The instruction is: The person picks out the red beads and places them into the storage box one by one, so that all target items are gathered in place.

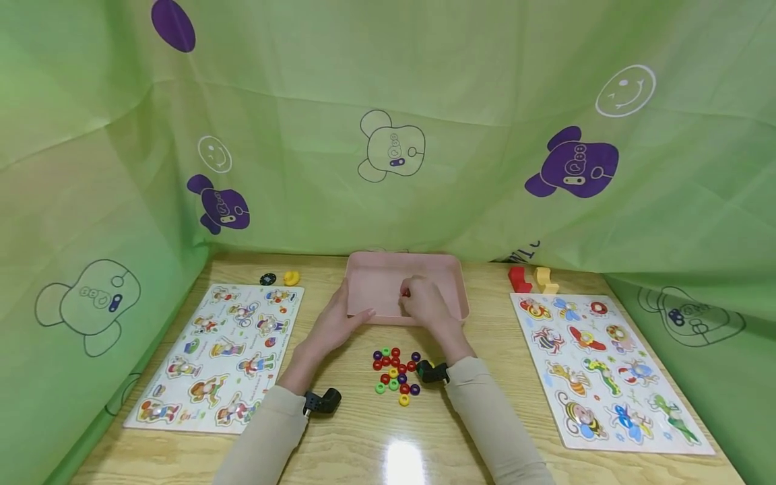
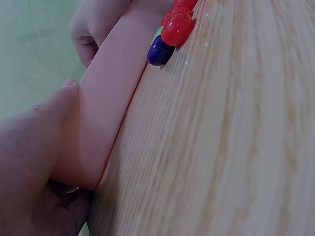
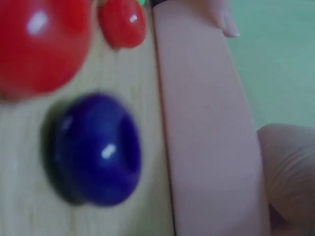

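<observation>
A shallow pink tray [image 1: 376,286] stands at the back middle of the table. My left hand [image 1: 332,323] grips its front left corner, and the left wrist view shows the thumb [image 2: 61,101] on the rim with fingers curled round the side. Over the tray's inside, my right hand [image 1: 426,306] pinches a small red bead [image 1: 406,293], mostly covered by the fingers. Several ring beads in red, purple, green and yellow lie loose before the tray, among them a red bead [image 1: 396,351]. Close up in the right wrist view, a purple bead [image 3: 98,150] lies near the tray's front wall [image 3: 206,123].
Picture puzzle boards lie on both sides, a left board [image 1: 221,350] and a right board [image 1: 600,370]. Behind them are a yellow duck [image 1: 292,278], a black disc [image 1: 268,279], a red block [image 1: 519,279] and a yellow block [image 1: 545,279]. Green cloth [image 1: 291,188] surrounds the table.
</observation>
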Action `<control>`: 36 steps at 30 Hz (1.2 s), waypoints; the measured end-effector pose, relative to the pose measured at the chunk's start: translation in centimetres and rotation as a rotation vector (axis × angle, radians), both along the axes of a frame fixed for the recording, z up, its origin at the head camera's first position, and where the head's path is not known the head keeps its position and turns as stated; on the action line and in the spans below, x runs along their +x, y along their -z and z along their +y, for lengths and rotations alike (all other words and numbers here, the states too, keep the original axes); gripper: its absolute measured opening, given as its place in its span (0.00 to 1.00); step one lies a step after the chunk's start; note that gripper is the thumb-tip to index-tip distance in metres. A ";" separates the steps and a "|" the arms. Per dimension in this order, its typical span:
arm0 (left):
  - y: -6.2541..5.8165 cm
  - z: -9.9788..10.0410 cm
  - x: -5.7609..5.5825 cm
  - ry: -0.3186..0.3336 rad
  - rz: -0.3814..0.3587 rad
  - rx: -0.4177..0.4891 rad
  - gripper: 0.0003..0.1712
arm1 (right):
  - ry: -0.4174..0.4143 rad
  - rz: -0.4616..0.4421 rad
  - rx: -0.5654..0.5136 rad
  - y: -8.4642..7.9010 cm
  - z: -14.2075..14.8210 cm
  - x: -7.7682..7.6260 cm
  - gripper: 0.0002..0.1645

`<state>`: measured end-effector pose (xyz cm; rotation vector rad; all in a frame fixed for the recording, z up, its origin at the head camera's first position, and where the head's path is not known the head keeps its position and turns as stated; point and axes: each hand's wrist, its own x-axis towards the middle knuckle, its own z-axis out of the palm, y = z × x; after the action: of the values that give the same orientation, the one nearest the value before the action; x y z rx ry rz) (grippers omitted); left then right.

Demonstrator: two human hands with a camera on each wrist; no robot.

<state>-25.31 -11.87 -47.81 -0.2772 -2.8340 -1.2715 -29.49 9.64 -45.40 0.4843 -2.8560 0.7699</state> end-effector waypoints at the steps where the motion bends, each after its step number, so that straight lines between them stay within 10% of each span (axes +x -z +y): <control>1: 0.0 0.0 0.0 -0.003 0.000 -0.002 0.58 | 0.003 0.004 0.006 0.2 0.0 0.0 0.06; 13: -0.3 0.0 0.2 -0.023 -0.015 -0.011 0.57 | -0.008 0.009 0.022 -0.5 0.4 0.6 0.04; 25: -0.1 0.1 0.2 -0.011 -0.002 -0.016 0.57 | -0.260 0.115 0.111 -2.8 0.9 5.4 0.07; 36: 0.1 0.2 0.2 -0.014 -0.001 0.007 0.57 | -0.436 -0.033 0.174 -1.9 0.4 8.8 0.06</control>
<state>-25.11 -11.71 -47.90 -0.2554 -2.8269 -1.2784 -20.69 10.09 -43.48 1.1537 -2.8944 0.5886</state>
